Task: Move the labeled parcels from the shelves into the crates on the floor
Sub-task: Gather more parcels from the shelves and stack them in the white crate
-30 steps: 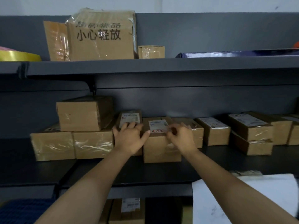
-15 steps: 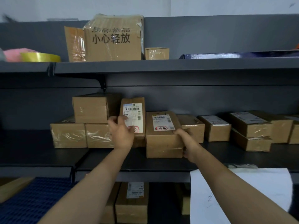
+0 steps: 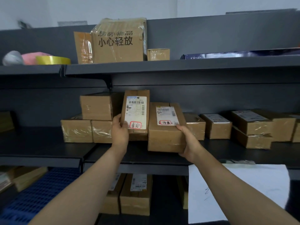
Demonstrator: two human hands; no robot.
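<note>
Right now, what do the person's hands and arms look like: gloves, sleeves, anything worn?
Both are bare. The left hand and right hand wear no gloves, and no ring, watch or wristband shows. The forearms are uncovered down to the frame's bottom edge; no sleeve is visible.

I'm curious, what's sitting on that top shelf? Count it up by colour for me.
Brown cardboard boxes: 3
Yellow roll: 1
Pink roll: 1
Grey roll, blurred: 1
Dark blue box: 1
Total: 7
</note>
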